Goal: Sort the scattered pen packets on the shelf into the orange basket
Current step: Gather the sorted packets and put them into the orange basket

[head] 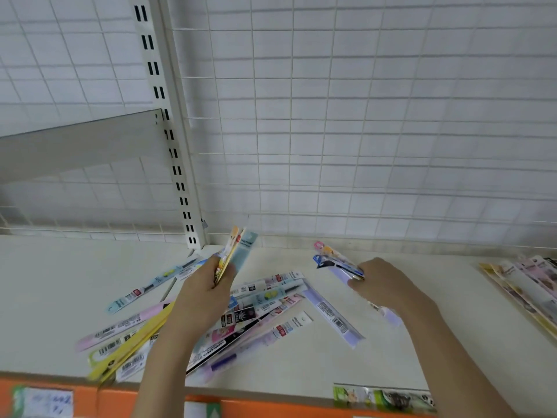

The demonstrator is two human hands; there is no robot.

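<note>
On shelf (301, 366), pen packets (271, 300): barcodes visible, lettering unreadable.

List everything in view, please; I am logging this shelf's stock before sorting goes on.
Pen packets, loose pile: more than a dozen, exact count unclear; pink, yellow, pale blue, lilac, black; shelf centre, overlapping.
Pen packets, upright bunch: several, yellow and pale blue; in the left hand.
Pen packets, second bunch: a few, pink, blue, lilac; in the right hand.
Pen packets, side stack: several, pink and yellow; shelf, far right.
Shelf: one, cream.
Wire grid back panel: white.
Slotted upright: one, cream.
Orange front edge: with labels, bottom.
Left hand: fingers grip the upright bunch.
Right hand: fingers hold the second bunch.
</note>
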